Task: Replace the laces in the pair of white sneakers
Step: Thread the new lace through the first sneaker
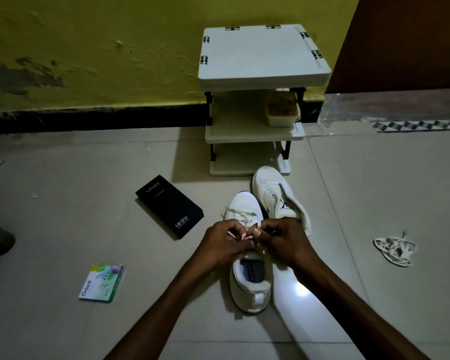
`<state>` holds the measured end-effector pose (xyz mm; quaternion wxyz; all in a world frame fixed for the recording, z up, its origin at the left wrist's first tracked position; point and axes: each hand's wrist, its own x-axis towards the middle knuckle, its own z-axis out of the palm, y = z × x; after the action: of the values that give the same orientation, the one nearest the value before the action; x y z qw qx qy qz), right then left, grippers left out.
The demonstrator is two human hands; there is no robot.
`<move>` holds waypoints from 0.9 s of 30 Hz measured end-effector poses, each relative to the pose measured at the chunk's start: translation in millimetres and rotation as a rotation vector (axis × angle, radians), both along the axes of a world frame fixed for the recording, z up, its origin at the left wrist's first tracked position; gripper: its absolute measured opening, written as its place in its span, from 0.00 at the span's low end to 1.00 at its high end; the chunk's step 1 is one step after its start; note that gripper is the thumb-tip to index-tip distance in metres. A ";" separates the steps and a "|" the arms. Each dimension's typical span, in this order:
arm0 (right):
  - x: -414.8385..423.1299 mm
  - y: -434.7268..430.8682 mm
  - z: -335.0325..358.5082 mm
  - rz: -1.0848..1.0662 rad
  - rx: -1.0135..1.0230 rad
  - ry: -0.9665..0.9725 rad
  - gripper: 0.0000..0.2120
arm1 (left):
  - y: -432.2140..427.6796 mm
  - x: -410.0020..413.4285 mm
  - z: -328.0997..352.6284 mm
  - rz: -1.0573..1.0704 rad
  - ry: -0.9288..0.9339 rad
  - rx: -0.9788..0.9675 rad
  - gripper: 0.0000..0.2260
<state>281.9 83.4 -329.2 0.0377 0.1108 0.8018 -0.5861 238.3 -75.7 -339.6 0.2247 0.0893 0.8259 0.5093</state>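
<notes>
Both forearms reach forward from the bottom edge and meet over the near shoe. The left hand (225,242) and right hand (283,236) sit close together, knuckles up and fingers curled, each pinching a strand of the cream flat lace (240,215) above the eyelets.

The near white low-top sneaker (250,288) stands upright on its sole, its long axis running straight away from the person, toe toward the wall and heel nearest the camera. The second white sneaker (273,194) lies just beyond and to its right, tipped sideways, toe also away. A loose tangle of white laces (394,249) lies well apart to the right.

All rest on a grey tiled floor (63,203), with a black rectangular box (169,206), a green-and-white packet (102,283) and a white 3-tier plastic rack (260,61) against a yellow wall (89,48).
</notes>
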 end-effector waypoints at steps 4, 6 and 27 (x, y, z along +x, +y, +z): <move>3.8 -2.4 5.7 -0.042 -0.099 -0.039 0.10 | -6.9 -5.3 14.1 -0.048 -0.057 0.094 0.11; 5.4 -2.7 6.3 -0.047 -0.130 -0.052 0.10 | -7.7 -7.9 18.9 -0.046 -0.065 0.140 0.12; 7.8 -5.6 6.5 -0.074 -0.134 -0.075 0.08 | 1.2 -2.0 60.3 -0.211 0.104 -0.242 0.14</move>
<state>289.7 77.8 -322.7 0.0535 0.1594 0.7540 -0.6350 236.4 -74.6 -279.3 0.2428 0.1740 0.8778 0.3744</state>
